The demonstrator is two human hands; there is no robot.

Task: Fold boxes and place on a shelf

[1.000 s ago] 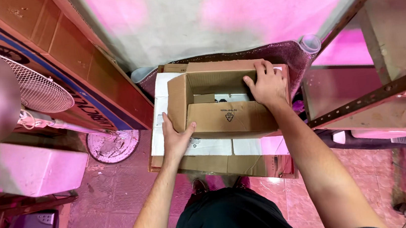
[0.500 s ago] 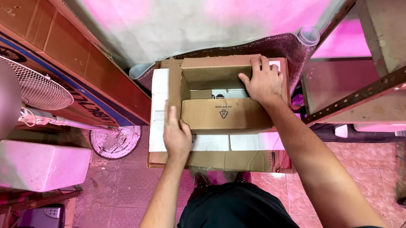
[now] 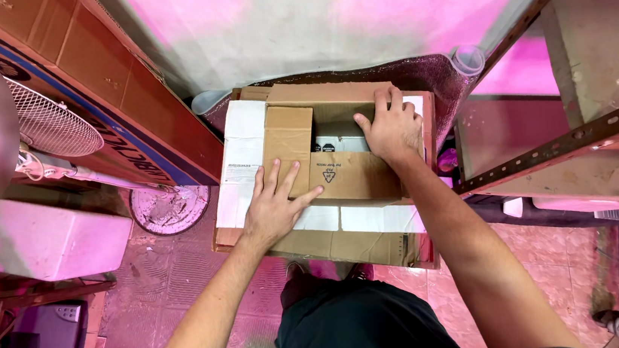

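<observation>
Both hands flat: left hand (image 3: pixel 273 208), right hand (image 3: pixel 391 128) pressing cardboard box (image 3: pixel 348 185) flaps.

Light: pink cast throughout.
Floor (image 3: pixel 182 262): patterned tiles, worn.
Wall (image 3: pixel 324 13): pale, blotched.
Left: standing fan (image 3: pixel 32 125), large cartons (image 3: pixel 112 87).
Right: metal shelving (image 3: pixel 585 132), concrete slab.

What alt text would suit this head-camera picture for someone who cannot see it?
Seen from above, a person's left hand and right hand press down the flaps of a brown cardboard box on a pink-lit tiled floor. A standing fan is at left, metal shelving at right.
</observation>
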